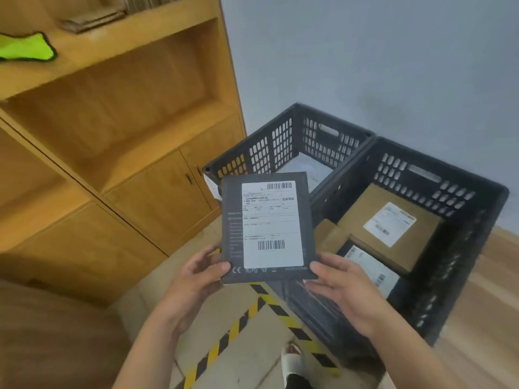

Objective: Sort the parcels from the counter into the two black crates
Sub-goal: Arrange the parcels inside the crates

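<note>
While the left hand point(193, 279) pinches the dark parcel point(266, 228), the right hand point(342, 287) grips it too (thumbs on top).

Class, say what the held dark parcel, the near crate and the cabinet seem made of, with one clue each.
Dark parcel: probably matte printed cardboard; flat, crisp edges. Near crate: likely moulded plastic; slotted walls. Cabinet: wood or laminate; visible grain.

A parcel-sorting room, probably a small depot: black crates point(421, 209) holding labelled parcels point(390, 226), hazard tape point(275, 304) on the floor, wooden shelving point(118, 113).
</note>
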